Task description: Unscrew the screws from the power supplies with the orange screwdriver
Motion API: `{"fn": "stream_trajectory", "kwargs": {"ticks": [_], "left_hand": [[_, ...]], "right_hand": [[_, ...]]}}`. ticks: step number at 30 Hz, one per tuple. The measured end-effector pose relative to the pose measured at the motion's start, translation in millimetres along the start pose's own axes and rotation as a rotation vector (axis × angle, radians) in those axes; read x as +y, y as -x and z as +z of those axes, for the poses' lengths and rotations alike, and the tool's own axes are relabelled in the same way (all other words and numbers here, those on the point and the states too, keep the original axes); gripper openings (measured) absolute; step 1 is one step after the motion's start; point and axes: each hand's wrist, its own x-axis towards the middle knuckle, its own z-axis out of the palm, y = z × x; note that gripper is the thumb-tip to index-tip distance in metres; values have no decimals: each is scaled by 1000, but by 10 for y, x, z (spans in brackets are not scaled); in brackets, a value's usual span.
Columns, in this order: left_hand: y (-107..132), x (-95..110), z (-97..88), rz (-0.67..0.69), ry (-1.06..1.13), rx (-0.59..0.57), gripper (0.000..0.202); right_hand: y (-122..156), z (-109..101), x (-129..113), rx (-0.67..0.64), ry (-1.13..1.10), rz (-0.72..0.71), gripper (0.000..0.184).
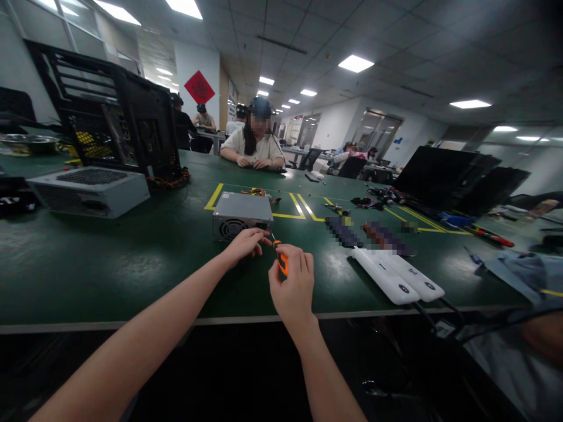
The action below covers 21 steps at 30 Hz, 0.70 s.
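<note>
A grey metal power supply unit (243,206) sits on the green table in front of me, its round fan grille facing me. My left hand (247,245) is at the lower right of its front face, fingers stretched out and apart towards the screwdriver tip. Whether those fingertips touch the casing I cannot tell. In my right hand (294,281) is an orange and black screwdriver (282,262), the fingers wrapped around its handle. The shaft points up and away, to the unit's right front corner. The tip's exact contact is hidden near my left fingertips.
Left stand another power supply (94,190) and an open black computer case (118,111). Two white power banks (387,272) with cables lie right, near the table's front edge (246,320). Beyond are cables (373,198) and black monitors (440,176). A person (255,138) sits opposite.
</note>
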Motion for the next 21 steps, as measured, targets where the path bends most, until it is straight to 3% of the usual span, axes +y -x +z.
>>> {"fn": "stream_trajectory", "kwargs": {"ticks": [5,11,17,21], "left_hand": [[18,32,-16,-51,154,-59,29],[23,67,-11,-73,225,-78,29],[44,67,-19,-13,249,-107,31],[39,48,-20,-11,229,-112,33]], "right_hand": [[17,1,13,-21,-29,120,20],[34,24,15,-6,-27,-21,21],[44,47,10,21,-91,155,21],[43,46,-14,7,-39,59,17]]}}
